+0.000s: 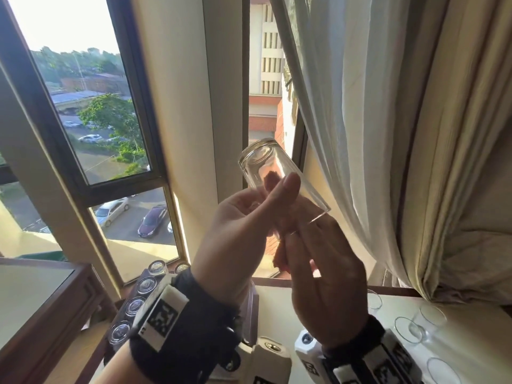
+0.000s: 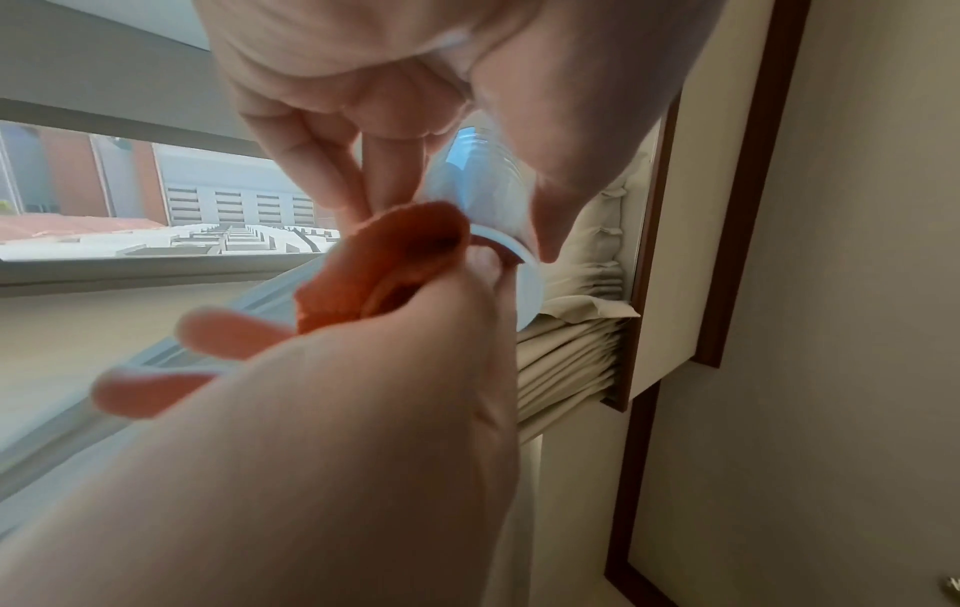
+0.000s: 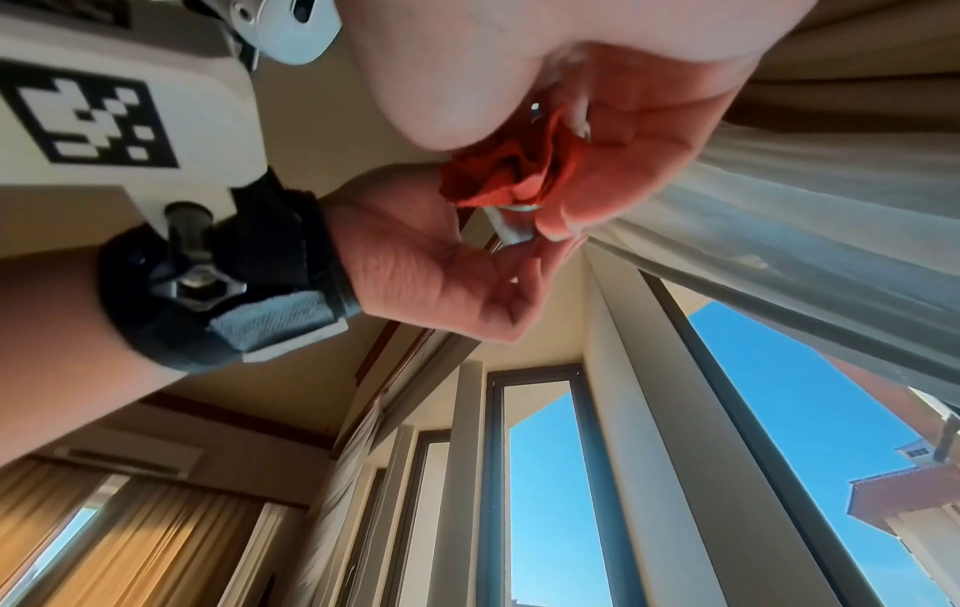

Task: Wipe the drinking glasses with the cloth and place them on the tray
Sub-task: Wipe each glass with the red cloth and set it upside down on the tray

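Clear glass [image 1: 279, 181] held aloft above the tabletop [image 1: 471, 350], base tilted toward the window [image 1: 91, 115]. Left hand [image 1: 243, 217] pinching its wall, thumb across the front. Right hand [image 1: 324, 281] curled on the orange cloth [image 2: 379, 267], pressed at the open rim. Judged mid-wipe; placing not yet done. Below the glass to its left, a row of upturned glasses [image 1: 138, 303]; to its right, upright glasses [image 1: 410, 328]. Which group is wiped: cannot tell. No tray identifiable. Curtain [image 1: 388, 134] just beside the glass on the right; window frame beyond. Open room mainly downward.

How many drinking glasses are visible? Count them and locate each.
10: one glass held aloft; five glasses rowed lower left; four lower right; others may be hidden.
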Available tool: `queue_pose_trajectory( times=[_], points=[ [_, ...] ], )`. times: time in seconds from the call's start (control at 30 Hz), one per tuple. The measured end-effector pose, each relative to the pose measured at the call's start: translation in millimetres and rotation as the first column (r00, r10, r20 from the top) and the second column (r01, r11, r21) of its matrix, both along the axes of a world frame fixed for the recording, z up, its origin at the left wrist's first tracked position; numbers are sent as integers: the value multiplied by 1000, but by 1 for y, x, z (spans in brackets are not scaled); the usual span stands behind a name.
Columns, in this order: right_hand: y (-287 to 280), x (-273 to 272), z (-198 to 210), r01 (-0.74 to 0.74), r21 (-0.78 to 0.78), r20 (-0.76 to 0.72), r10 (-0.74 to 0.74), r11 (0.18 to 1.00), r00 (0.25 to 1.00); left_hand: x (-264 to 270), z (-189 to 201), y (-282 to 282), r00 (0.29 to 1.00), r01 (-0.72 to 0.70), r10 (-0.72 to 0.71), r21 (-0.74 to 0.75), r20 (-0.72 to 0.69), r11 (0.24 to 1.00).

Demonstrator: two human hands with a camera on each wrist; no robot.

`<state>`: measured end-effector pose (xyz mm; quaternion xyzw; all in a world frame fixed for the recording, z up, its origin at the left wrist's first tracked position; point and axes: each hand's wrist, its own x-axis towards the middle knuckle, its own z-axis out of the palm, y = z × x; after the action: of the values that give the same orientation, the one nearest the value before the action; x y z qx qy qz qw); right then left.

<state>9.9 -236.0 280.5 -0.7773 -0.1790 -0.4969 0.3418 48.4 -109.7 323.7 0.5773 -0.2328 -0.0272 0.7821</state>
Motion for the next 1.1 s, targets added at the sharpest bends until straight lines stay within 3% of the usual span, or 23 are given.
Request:
queue_pose_trajectory(
  times=[0.13,0.23,0.33,0.4,0.5,0.63,0.77,0.87,0.93,1.03,1.07,1.1],
  points=[
    [1,9,-3,57,-44,-23,-58,997,998,-1,-6,-4,999,44,-44,1,24,999],
    [5,8,1,129,54,-75,-125,990,989,0,-12,-5,992,101,-105,49,74,994],
    [10,1,3,14,126,-139,4,992,990,9,-13,0,989,136,-139,77,46,988],
    [8,-1,0,-31,71,-164,42,997,985,16,-10,2,994,107,-107,93,-8,990],
    [-1,2,-9,51,-108,-109,-62,993,992,24,-9,4,997,34,-26,112,-76,993],
    [-4,11,-18,124,-179,-101,-144,976,984,29,-15,4,998,53,-49,146,-29,988],
    [10,11,-11,3,89,-141,9,996,990,28,-19,1,983,169,-178,136,51,976],
    [20,1,5,-92,331,-231,176,939,957,30,-22,3,967,248,-251,60,49,967],
    [24,-4,16,-145,504,-307,334,851,891,35,-25,3,969,247,-247,-25,-7,969],
    [24,-4,24,-225,743,-282,599,631,749,38,-23,2,978,193,-200,-98,-66,976],
    [24,-3,23,-230,775,-281,647,589,709,40,-22,2,981,168,-176,-104,-80,980],
    [23,-1,21,-218,762,-311,640,610,703,42,-20,3,985,138,-147,-95,-95,986]
  ],
)
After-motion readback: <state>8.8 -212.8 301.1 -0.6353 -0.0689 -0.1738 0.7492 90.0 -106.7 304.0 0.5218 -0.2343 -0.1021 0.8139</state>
